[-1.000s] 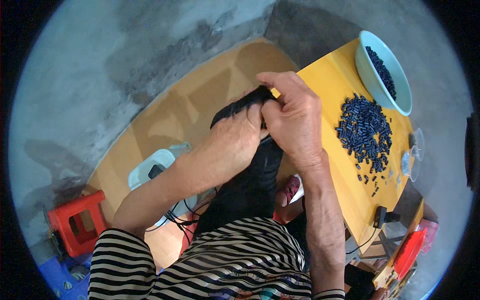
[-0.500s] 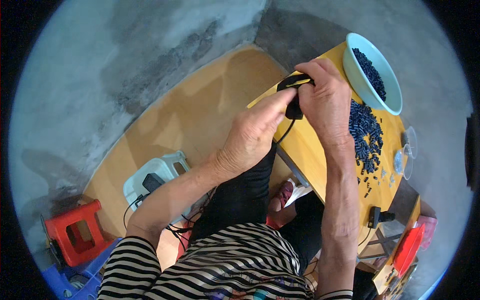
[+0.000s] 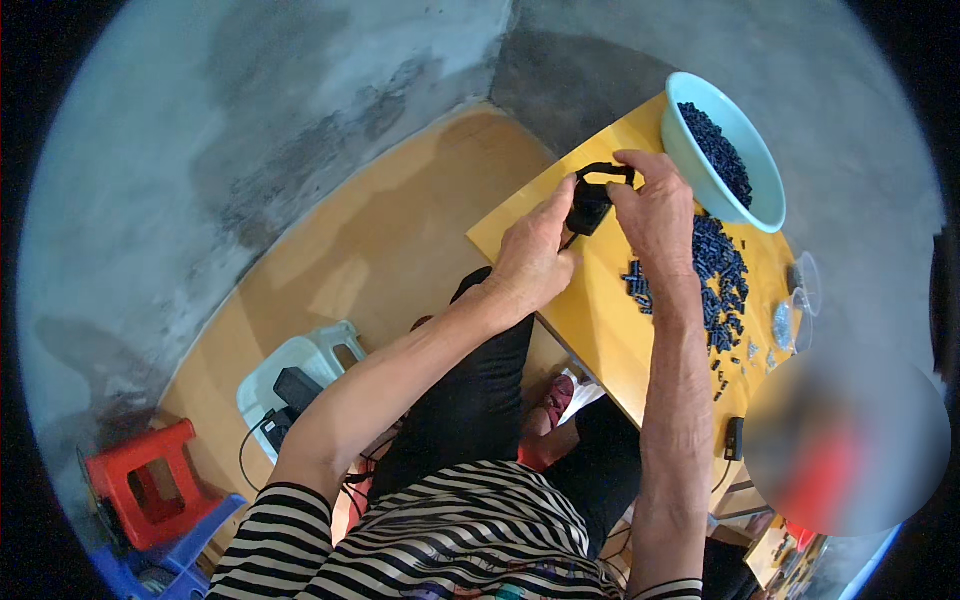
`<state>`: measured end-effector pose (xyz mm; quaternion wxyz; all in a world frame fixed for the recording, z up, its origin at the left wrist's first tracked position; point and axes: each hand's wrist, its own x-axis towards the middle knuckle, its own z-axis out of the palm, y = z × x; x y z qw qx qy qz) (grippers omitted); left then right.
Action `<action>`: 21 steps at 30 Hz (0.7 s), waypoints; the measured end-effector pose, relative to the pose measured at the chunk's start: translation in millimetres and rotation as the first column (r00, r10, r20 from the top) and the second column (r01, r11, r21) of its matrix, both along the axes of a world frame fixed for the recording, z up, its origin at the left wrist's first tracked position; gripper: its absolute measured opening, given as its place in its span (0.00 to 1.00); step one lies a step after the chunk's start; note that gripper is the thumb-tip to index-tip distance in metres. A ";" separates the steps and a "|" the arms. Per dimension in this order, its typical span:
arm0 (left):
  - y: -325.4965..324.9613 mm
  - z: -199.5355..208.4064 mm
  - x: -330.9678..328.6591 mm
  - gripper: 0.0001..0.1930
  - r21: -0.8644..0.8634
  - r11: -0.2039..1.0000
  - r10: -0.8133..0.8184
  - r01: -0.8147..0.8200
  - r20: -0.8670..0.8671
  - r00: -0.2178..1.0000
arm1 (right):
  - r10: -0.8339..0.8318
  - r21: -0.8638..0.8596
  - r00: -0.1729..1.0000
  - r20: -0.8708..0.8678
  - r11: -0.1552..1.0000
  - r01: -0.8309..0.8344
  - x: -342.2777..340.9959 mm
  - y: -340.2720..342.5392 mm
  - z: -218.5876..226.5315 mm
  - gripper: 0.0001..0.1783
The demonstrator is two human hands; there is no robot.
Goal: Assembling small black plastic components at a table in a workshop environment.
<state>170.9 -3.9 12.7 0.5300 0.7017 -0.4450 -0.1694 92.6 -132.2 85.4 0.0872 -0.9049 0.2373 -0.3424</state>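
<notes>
Between my two hands, above the near left part of the yellow table [image 3: 590, 320], is a black boxy device [image 3: 588, 208] with a band forming a loop [image 3: 606, 168] at its top. A cable runs from its lower side. My left hand [image 3: 535, 255] grips the left side of the device and band, its fingertips partly hidden. My right hand [image 3: 655, 215] pinches the right end of the loop between thumb and fingers. Many small dark blue cylindrical pieces [image 3: 722, 275] lie loose on the table by my right forearm.
A light blue bowl [image 3: 676, 150] of the same dark pieces stands at the table's far end. Clear plastic cups [image 3: 803, 310] sit along the right edge. A black device [image 3: 734, 438] with a cable lies nearer me. On the floor at left are a pale stool [image 3: 262, 375] and a red stool [image 3: 110, 480].
My hands have moved apart and turned, and the black band now shows as an open loop. The device is more visible between them. The whole view has shifted slightly.
</notes>
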 end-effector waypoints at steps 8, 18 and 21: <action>-11.0 7.7 6.6 0.35 -0.100 0.994 -0.083 0.036 -0.515 0.853 | -0.007 0.323 0.999 0.046 0.946 -0.008 -34.1 21.0 3.1 0.30; -2.2 2.6 17.5 0.20 0.045 0.999 -0.036 0.024 0.289 0.957 | -0.229 0.527 0.858 0.459 0.848 -0.056 -127.1 66.9 81.7 0.24; -12.4 6.8 6.7 0.21 -0.008 1.000 -0.017 0.020 0.260 0.965 | -0.066 0.406 0.770 0.634 0.877 -0.259 -203.8 80.1 132.3 0.30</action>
